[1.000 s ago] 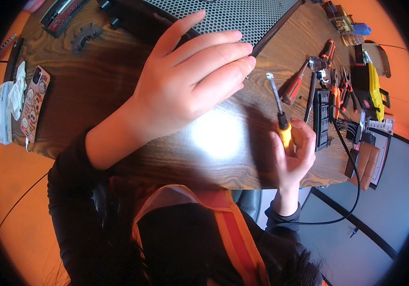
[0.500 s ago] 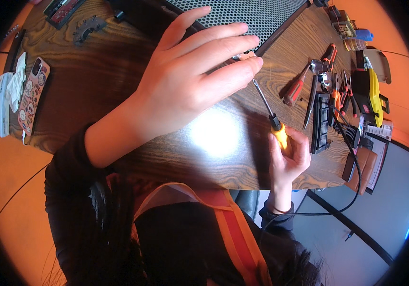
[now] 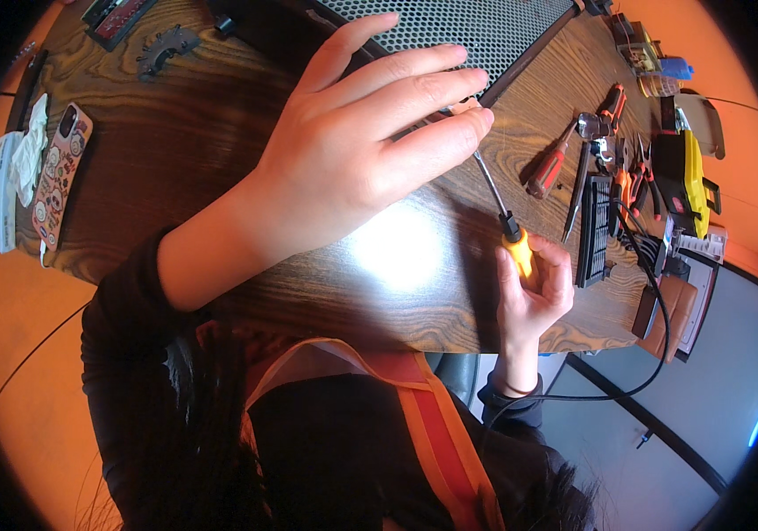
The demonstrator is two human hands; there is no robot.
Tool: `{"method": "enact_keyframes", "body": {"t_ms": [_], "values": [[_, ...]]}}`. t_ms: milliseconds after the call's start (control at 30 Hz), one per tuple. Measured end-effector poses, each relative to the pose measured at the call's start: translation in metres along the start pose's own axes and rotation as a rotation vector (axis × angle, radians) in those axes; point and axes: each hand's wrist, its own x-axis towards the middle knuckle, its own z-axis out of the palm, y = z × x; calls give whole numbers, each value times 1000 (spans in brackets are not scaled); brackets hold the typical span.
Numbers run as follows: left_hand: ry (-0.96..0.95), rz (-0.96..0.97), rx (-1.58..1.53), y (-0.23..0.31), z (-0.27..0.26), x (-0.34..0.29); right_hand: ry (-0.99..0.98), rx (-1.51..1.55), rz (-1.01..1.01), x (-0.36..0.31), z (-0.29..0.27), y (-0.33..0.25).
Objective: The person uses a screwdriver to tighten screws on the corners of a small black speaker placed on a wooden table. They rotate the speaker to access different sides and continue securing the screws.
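While the right hand (image 3: pixel 534 296) sits closest, at the near table edge, it is closed around a yellow-handled screwdriver (image 3: pixel 507 226), fingers wrapped on the grip. Shaft slants up and away toward the left hand (image 3: pixel 357 155), likely so the tip can be steered from there. Left hand is spread flat, fingers long and nearly straight, lying over the wooden table (image 3: pixel 176 150); its fingertips (image 3: pixel 472 119) meet the shaft's far end, where a small pale piece shows. Whether it pinches that piece or only steadies the tip, cannot tell.

Just right of the right hand: a black slotted part (image 3: pixel 593 232), then a cluster of pliers (image 3: pixel 631 173) and a red-handled driver (image 3: pixel 549 170), kept within easy reach. Yellow-black tool (image 3: pixel 687 173) beyond those.

Past the left fingers: a black mesh panel (image 3: pixel 459 26), tilted across the far edge. Well left of the left hand: a patterned phone (image 3: pixel 59 173), white tissue (image 3: pixel 7 181).
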Motion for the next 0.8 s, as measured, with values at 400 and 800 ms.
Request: {"method": "enact_keyframes", "body": {"t_ms": [400,800], "values": [[-6,3,13,0,0,0,-97,-113,-73,18,-5,-14],[83,74,69,-6,11,-1,-187,-67,36,20,-21,-30]]}}
